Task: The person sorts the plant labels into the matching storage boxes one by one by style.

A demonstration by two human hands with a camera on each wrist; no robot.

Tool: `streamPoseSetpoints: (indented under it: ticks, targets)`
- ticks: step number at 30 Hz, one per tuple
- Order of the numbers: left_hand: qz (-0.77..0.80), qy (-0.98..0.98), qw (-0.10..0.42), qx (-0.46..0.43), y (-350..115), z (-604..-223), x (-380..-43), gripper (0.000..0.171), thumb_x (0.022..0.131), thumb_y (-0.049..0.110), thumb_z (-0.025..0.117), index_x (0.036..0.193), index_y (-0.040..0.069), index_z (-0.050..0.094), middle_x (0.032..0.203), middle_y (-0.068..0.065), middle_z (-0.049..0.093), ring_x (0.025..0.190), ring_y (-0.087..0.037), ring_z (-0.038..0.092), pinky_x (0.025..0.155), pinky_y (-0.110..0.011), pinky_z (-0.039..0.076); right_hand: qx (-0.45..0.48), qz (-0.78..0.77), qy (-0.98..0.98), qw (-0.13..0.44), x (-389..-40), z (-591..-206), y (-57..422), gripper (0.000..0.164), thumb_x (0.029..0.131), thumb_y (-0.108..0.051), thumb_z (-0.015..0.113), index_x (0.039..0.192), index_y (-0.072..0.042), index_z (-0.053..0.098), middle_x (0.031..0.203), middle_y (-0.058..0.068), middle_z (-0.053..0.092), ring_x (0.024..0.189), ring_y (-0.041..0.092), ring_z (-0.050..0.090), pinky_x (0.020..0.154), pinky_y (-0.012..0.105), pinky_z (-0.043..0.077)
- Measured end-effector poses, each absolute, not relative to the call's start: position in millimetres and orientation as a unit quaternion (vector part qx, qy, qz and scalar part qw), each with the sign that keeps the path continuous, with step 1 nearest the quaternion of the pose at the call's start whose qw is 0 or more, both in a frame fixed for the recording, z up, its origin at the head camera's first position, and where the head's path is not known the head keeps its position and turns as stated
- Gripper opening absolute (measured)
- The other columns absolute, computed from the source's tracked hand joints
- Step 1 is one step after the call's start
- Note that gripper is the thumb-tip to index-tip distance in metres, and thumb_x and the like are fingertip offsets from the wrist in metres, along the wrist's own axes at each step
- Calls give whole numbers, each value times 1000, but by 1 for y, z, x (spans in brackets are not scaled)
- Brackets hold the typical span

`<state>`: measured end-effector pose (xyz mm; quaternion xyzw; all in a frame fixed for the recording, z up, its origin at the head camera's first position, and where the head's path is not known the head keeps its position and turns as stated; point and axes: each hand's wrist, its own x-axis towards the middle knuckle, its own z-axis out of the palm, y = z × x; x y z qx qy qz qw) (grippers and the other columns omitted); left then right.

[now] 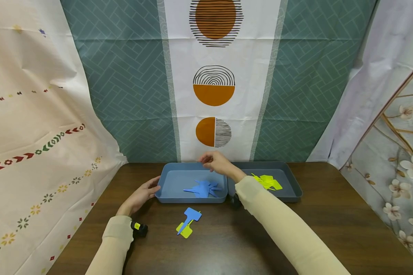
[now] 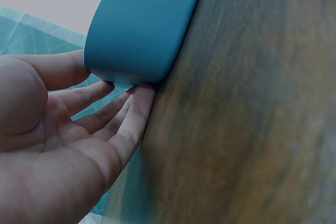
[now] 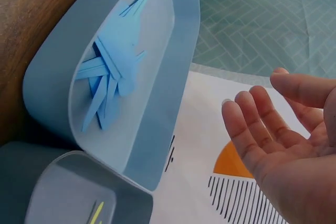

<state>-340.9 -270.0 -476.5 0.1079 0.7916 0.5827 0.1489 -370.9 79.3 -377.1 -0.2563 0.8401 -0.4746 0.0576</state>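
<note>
My left hand (image 1: 142,195) touches the left end of a blue-grey tray (image 1: 165,177). In the left wrist view, its thumb and fairly straight fingers (image 2: 137,109) rest against the tray's outer wall. Inside this tray lies a pile of blue T-shaped plant labels (image 1: 202,189). My right hand (image 1: 217,164) hovers above the tray's back right part, holding nothing. Its fingers are loosely bent in the right wrist view. On the table in front, a blue plant label (image 1: 191,215) lies across a yellow-green plant label (image 1: 185,231).
A darker grey tray (image 1: 290,193) stands at the right, against the first one, with yellow-green plant labels (image 1: 269,182) in it. The brown wooden table (image 1: 206,252) ends at a patterned cloth backdrop (image 1: 130,95). The right sleeve (image 1: 278,225) passes in front of the grey tray.
</note>
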Motion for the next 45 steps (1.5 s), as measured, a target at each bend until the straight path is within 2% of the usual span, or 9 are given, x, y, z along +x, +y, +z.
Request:
streamPoseSetpoints:
  ticks: [3, 8, 16, 21, 29, 32, 37, 43, 45]
  targets:
    - [585, 791, 150, 105, -270, -477, -341, 61, 113, 14, 42, 165, 0, 14, 167, -30, 18, 151, -47, 27, 122, -60, 25, -262, -465, 843, 64, -371, -378, 81, 20, 103, 2, 59, 118, 0, 72, 115, 14, 68, 97, 24, 64, 79, 45, 59]
    - [588, 787, 151, 108, -269, -477, -341, 61, 113, 14, 42, 165, -1, 13, 166, -31, 18, 151, -48, 27, 122, -61, 25, -266, -456, 845, 81, -368, -378, 83, 20, 104, 0, 58, 119, -1, 72, 117, 14, 68, 99, 25, 62, 84, 49, 59]
    - [593, 782, 152, 116, -269, -475, -340, 62, 113, 13, 42, 165, -3, 12, 166, -32, 17, 151, -48, 26, 122, -61, 25, -280, -453, 842, 87, -363, -383, 88, 18, 104, -1, 59, 117, -1, 72, 114, 14, 69, 104, 34, 65, 84, 48, 59]
    - [589, 786, 152, 110, -269, -475, -341, 62, 113, 14, 43, 165, -1, 13, 166, -31, 17, 151, -47, 26, 122, -60, 25, -275, -462, 838, 91, -358, -388, 94, 17, 104, -2, 59, 116, -2, 72, 115, 16, 69, 103, 35, 64, 85, 50, 59]
    - [589, 785, 152, 117, -269, -476, -340, 62, 113, 13, 42, 165, -3, 11, 166, -32, 16, 151, -48, 25, 122, -61, 26, -284, -473, 829, 84, -348, -391, 103, 17, 104, -3, 60, 116, -2, 72, 114, 17, 70, 104, 43, 63, 83, 45, 60]
    - [591, 783, 152, 116, -269, -476, -340, 62, 113, 13, 42, 165, -3, 11, 165, -32, 16, 151, -49, 25, 122, -62, 25, -291, -482, 822, 81, -345, -392, 105, 18, 104, -3, 59, 116, -1, 72, 111, 18, 70, 103, 45, 62, 84, 48, 60]
    - [591, 784, 153, 114, -269, -475, -339, 63, 113, 12, 42, 165, -3, 11, 166, -32, 16, 151, -49, 24, 122, -62, 25, -298, -482, 820, 80, -340, -393, 106, 17, 104, -3, 60, 117, -1, 72, 107, 15, 72, 95, 32, 65, 84, 51, 59]
    - [590, 784, 153, 116, -268, -475, -339, 63, 113, 12, 43, 165, -2, 11, 166, -32, 16, 152, -49, 23, 122, -62, 24, -306, -490, 811, 95, -333, -398, 107, 18, 105, -5, 61, 118, 0, 71, 108, 14, 72, 97, 36, 66, 88, 61, 55]
    - [591, 784, 154, 116, -268, -475, -340, 63, 113, 12, 43, 165, -2, 11, 166, -32, 16, 152, -49, 23, 122, -62, 24, -307, -490, 810, 97, -330, -400, 107, 17, 105, -5, 60, 117, -1, 72, 109, 14, 72, 99, 38, 65, 88, 61, 55]
